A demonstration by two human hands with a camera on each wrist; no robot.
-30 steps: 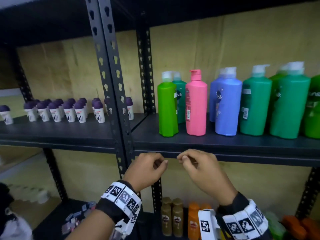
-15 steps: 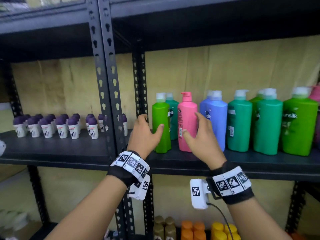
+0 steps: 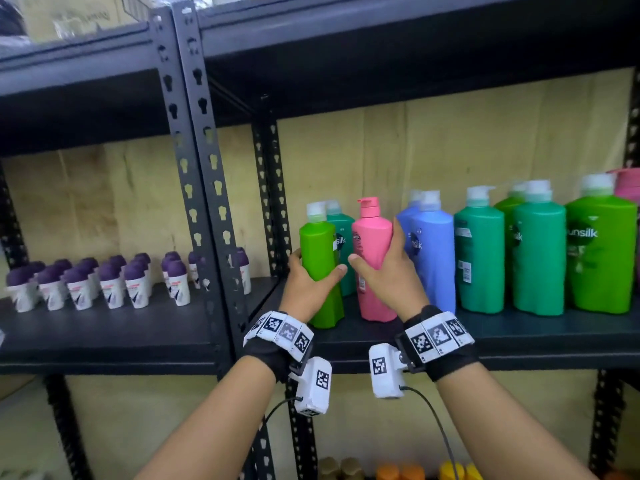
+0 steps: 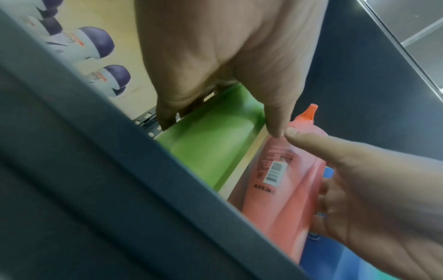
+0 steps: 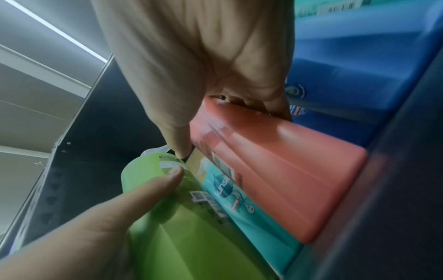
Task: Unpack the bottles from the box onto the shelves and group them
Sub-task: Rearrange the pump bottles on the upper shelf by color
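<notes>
Head view: the left hand (image 3: 304,285) wraps the light green bottle (image 3: 320,271) and the right hand (image 3: 388,271) wraps the pink bottle (image 3: 374,258), both upright on the dark shelf (image 3: 519,334), with 1 teal bottle (image 3: 343,237) just behind them and a blue bottle (image 3: 433,251) beside the pink one. Left wrist view: fingers curl round the green body, thumb (image 4: 275,117) near the other thumb. Right wrist view: fingers (image 5: 275,108) grip the pink bottle's far edge.

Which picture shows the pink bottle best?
The head view: the whole pink bottle stands upright, cap to base, in the right hand. The left wrist view shows its barcode side; the right wrist view only its lower body.
</notes>
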